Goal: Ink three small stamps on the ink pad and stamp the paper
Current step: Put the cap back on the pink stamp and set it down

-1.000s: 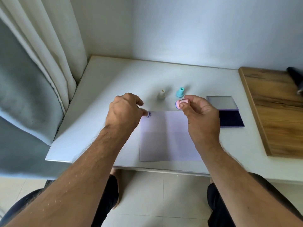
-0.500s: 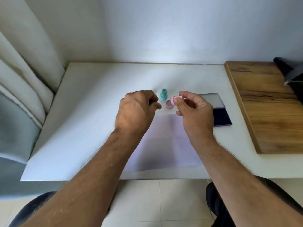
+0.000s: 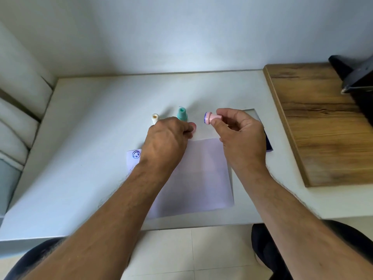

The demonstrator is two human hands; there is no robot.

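The left hand (image 3: 167, 138) has pulled a small cap (image 3: 193, 126) off; the right hand (image 3: 238, 134) pinches the pink stamp (image 3: 210, 118), now bare for inking.

Both forearms are bare and hairy, no sleeves, watch or rings showing. Dark shorts (image 3: 270, 257) cover the thighs at the bottom.

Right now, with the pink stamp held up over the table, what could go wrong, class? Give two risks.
1. The small pink stamp is pinched sideways in the right hand, its blue inked face bare; it could smear fingers or the white paper sheet.
2. The left hand rests on the sheet beside the round blue print; dragging it may smudge the ink or shift the paper.
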